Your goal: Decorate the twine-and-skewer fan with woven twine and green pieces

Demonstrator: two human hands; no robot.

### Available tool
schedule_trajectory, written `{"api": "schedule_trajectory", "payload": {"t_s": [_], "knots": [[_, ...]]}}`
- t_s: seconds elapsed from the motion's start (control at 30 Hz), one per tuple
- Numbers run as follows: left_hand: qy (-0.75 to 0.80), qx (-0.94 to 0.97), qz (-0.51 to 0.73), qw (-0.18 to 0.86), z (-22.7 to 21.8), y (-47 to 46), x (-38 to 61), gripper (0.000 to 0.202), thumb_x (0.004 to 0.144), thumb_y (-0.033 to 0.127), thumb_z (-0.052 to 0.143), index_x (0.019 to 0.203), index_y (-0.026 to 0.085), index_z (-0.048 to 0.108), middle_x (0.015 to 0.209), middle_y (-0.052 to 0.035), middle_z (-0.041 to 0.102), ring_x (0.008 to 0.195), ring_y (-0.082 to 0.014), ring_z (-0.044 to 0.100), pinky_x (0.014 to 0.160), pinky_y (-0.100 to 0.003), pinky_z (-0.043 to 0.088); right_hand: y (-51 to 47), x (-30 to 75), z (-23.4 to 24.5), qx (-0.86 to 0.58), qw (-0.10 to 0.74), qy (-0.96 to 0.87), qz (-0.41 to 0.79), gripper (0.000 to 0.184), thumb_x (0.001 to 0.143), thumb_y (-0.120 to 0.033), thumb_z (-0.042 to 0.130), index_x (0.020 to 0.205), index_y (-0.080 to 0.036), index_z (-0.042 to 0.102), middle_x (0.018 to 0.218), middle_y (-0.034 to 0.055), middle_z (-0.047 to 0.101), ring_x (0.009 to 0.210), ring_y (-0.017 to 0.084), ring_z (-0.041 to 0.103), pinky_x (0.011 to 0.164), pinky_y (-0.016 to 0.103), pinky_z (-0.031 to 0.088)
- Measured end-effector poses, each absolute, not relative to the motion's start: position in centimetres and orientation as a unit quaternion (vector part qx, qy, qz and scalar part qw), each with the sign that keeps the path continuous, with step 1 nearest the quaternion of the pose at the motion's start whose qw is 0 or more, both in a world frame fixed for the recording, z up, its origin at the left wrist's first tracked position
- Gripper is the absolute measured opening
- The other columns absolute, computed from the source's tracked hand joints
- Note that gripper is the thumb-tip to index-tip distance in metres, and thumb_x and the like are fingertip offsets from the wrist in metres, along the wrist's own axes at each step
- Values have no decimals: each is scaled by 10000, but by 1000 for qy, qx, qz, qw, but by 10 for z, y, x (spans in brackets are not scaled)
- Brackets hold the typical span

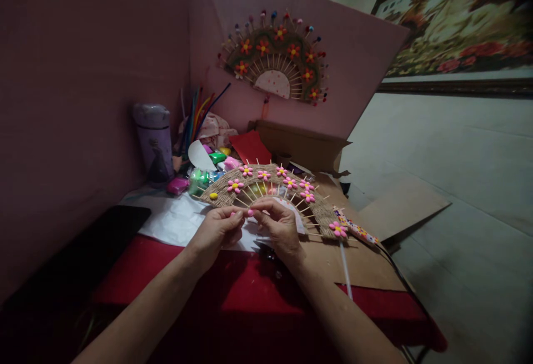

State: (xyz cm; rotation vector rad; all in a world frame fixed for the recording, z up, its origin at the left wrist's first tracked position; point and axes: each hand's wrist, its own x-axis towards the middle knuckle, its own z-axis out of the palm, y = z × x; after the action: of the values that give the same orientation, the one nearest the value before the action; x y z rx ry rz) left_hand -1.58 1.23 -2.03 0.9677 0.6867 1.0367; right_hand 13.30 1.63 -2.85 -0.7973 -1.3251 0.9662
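A half-round fan of jute twine and wooden sticks (266, 189) lies in front of me, set with several pink clay flowers (235, 185) and one small yellow bit of clay. Both my hands meet at the fan's inner edge. My left hand (219, 230) has its fingers curled and pinched against the fingertips of my right hand (280, 225). A tiny pink piece shows between the fingertips; I cannot make out what it is. A pink flower (337, 229) sits at the fan's right end.
A finished fan with red flowers (277, 58) hangs on the pink board behind. A purple bottle (153, 141), pipe cleaners (197, 111) and packets of coloured clay (208, 172) stand at the back. White paper (175, 219), cardboard (358, 264) and a red cloth (166, 275) cover the table.
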Motion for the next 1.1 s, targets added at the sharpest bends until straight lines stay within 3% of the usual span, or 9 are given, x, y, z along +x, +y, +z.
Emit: {"api": "schedule_trajectory", "payload": {"t_s": [0.07, 0.17, 0.33, 0.5, 0.7, 0.87, 1.0, 1.1], "knots": [[304, 448, 457, 706, -21, 12, -17, 312, 684, 395, 735, 689, 119, 591, 469, 68, 382, 379, -23, 294, 393, -179, 133, 16, 133, -29, -338, 612, -596, 394, 117, 672, -313, 763, 720, -214, 721, 832, 26, 581, 754, 140, 542, 556, 228, 459], [298, 453, 453, 707, -23, 13, -18, 393, 695, 448, 719, 597, 138, 500, 446, 68, 359, 384, -24, 261, 391, -187, 112, 16, 133, -29, -341, 605, -612, 379, 107, 677, -288, 764, 769, -241, 739, 842, 23, 570, 783, 147, 539, 608, 249, 465], [304, 441, 469, 702, -28, 17, -17, 363, 673, 425, 747, 648, 137, 528, 412, 89, 324, 367, -22, 230, 388, -189, 106, 15, 133, -30, -332, 600, -645, 337, 77, 719, -273, 736, 791, -247, 740, 822, 23, 583, 800, 159, 547, 655, 279, 452], [294, 420, 453, 729, -24, 14, -16, 472, 702, 547, 673, 582, 139, 468, 481, 77, 333, 379, -13, 225, 385, -187, 104, 15, 133, -31, -340, 601, -658, 300, 47, 729, -266, 728, 743, -229, 703, 806, 21, 591, 782, 158, 546, 638, 271, 443], [313, 470, 456, 688, -25, 15, -17, 384, 674, 445, 741, 625, 130, 526, 437, 74, 365, 370, -15, 242, 386, -183, 108, 12, 133, -28, -337, 586, -677, 291, 70, 747, -252, 705, 814, -233, 700, 826, 23, 600, 752, 149, 543, 608, 265, 432], [306, 447, 455, 707, -27, 16, -17, 427, 680, 508, 711, 602, 142, 505, 446, 85, 323, 367, -19, 228, 374, -186, 112, 11, 132, -26, -333, 607, -671, 266, 24, 746, -258, 708, 764, -242, 711, 785, 19, 593, 742, 149, 543, 607, 271, 432], [316, 461, 460, 690, -26, 16, -18, 358, 657, 432, 756, 659, 123, 576, 429, 84, 345, 365, -16, 233, 381, -184, 106, 11, 132, -26, -336, 598, -671, 280, 67, 729, -246, 723, 796, -247, 722, 810, 20, 602, 731, 143, 544, 572, 258, 415], [310, 454, 458, 699, -26, 16, -18, 370, 673, 436, 742, 614, 133, 538, 433, 81, 342, 366, -17, 241, 382, -184, 117, 12, 133, -27, -337, 598, -672, 278, 52, 741, -256, 718, 790, -239, 721, 794, 26, 613, 745, 151, 555, 589, 267, 419]]}}
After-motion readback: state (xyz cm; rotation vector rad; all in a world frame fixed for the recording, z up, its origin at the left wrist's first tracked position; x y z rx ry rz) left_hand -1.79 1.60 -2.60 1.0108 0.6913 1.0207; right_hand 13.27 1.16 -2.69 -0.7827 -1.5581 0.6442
